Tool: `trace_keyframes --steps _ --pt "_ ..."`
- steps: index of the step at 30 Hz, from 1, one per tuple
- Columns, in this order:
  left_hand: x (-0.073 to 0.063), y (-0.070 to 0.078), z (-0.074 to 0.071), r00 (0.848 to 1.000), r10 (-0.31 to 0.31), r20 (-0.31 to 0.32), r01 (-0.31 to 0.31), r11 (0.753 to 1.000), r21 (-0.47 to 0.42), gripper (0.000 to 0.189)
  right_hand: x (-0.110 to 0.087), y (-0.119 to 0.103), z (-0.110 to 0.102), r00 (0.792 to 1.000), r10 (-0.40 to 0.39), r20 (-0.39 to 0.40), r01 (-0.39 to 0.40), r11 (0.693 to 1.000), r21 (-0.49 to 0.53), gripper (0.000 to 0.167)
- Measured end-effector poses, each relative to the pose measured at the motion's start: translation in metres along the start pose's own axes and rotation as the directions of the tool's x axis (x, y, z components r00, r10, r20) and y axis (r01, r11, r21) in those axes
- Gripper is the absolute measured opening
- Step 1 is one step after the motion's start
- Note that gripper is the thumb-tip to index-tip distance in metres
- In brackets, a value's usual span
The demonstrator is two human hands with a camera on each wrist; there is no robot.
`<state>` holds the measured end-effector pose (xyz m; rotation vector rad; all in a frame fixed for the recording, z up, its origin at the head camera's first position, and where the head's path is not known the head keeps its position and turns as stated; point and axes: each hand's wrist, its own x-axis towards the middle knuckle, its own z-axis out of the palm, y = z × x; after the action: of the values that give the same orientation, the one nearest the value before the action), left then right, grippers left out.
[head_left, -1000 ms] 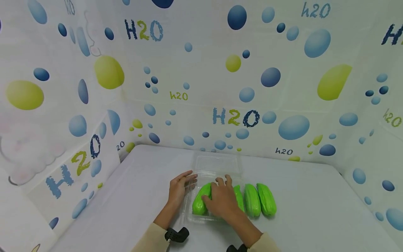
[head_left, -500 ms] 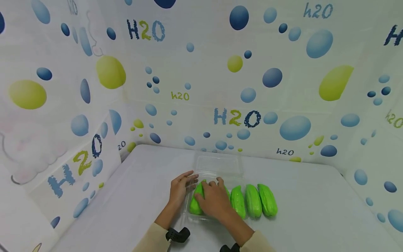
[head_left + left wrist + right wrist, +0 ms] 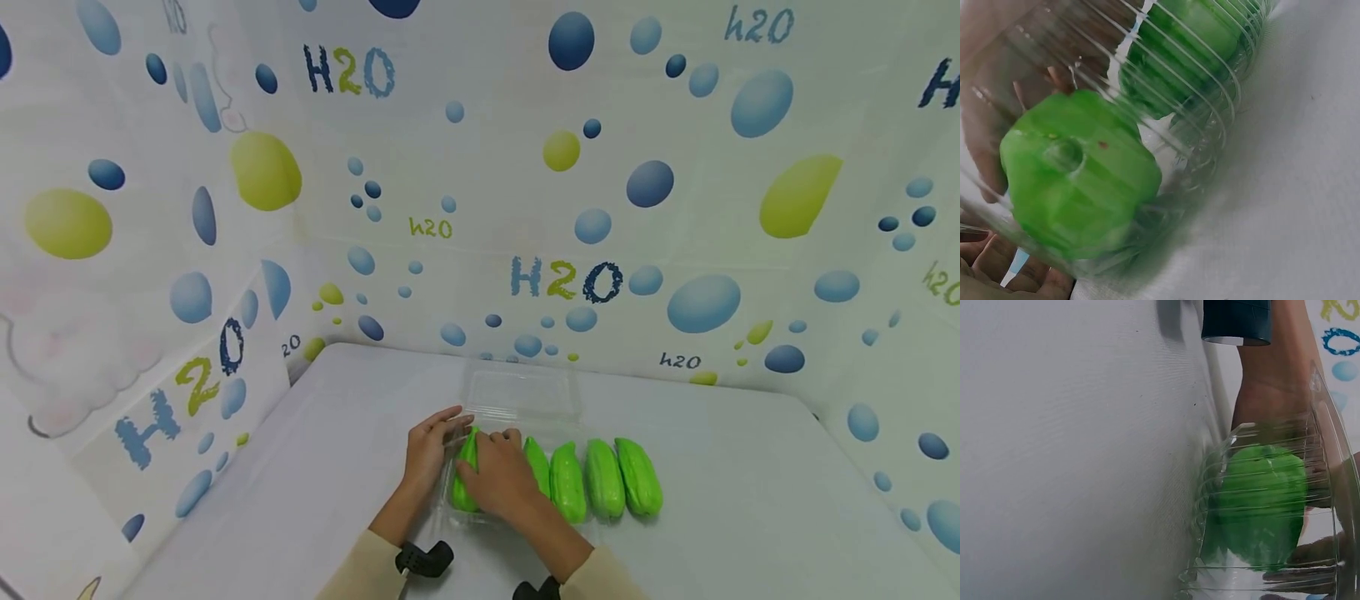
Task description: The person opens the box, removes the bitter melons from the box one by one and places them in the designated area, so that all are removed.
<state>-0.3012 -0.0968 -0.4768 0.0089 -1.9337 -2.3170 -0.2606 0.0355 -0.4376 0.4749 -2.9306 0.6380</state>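
Note:
A clear plastic clamshell box (image 3: 472, 518) lies on the table, its lid (image 3: 521, 390) folded back away from me. My right hand (image 3: 501, 473) grips a bright green ribbed gourd (image 3: 464, 482) at the box's left end, thumb on its near left side. Through the plastic in the left wrist view, the gourd's lobed end (image 3: 1079, 181) shows. My left hand (image 3: 426, 450) rests against the box's left wall, fingers extended. Just right of my right hand lies another green gourd (image 3: 536, 468), partly hidden, and beside it one more (image 3: 567, 483).
Two further green gourds (image 3: 604, 479) lie side by side to the right. A white cloth covers the table (image 3: 720, 492). Printed sheets (image 3: 480, 167) with dots and lettering hang behind and at the sides. Black wrist devices (image 3: 424, 558) sit on both forearms.
My right hand has shifted left with the gourd toward the box's left wall, and its fingers have curled more. The gourds to its right show more now. My left hand stays in place.

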Motion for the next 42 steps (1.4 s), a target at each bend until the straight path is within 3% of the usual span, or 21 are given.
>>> trace_keyframes --steps 7,17,25,35,38,42 --pt "-0.001 0.000 0.000 1.000 0.018 -0.006 -0.018 0.999 0.048 0.038 0.002 -0.002 0.000 0.998 0.042 0.047 -0.049 0.987 0.152 0.055" --pt "-0.003 -0.001 0.001 0.999 0.030 -0.011 -0.029 0.998 0.054 0.038 0.006 0.001 0.006 0.991 0.111 0.077 -0.129 0.943 0.307 0.054" --pt "-0.001 0.000 0.002 0.999 0.040 -0.002 -0.040 0.998 0.042 0.038 0.009 -0.001 0.006 0.968 0.240 0.070 -0.247 0.882 0.401 0.065" --pt "-0.001 0.001 0.000 0.999 0.036 -0.006 -0.036 0.999 0.034 0.038 0.010 -0.002 0.006 0.951 0.294 0.097 -0.302 0.812 0.500 0.044" --pt "0.000 0.000 -0.001 0.999 0.040 -0.006 -0.040 0.997 0.061 0.038 0.010 -0.003 0.007 0.957 0.283 0.071 -0.279 0.816 0.506 0.042" --pt "0.000 -0.001 -0.001 0.999 0.044 -0.016 -0.041 0.992 0.119 0.038 0.009 -0.005 0.008 0.960 0.276 0.037 -0.262 0.846 0.464 0.046"
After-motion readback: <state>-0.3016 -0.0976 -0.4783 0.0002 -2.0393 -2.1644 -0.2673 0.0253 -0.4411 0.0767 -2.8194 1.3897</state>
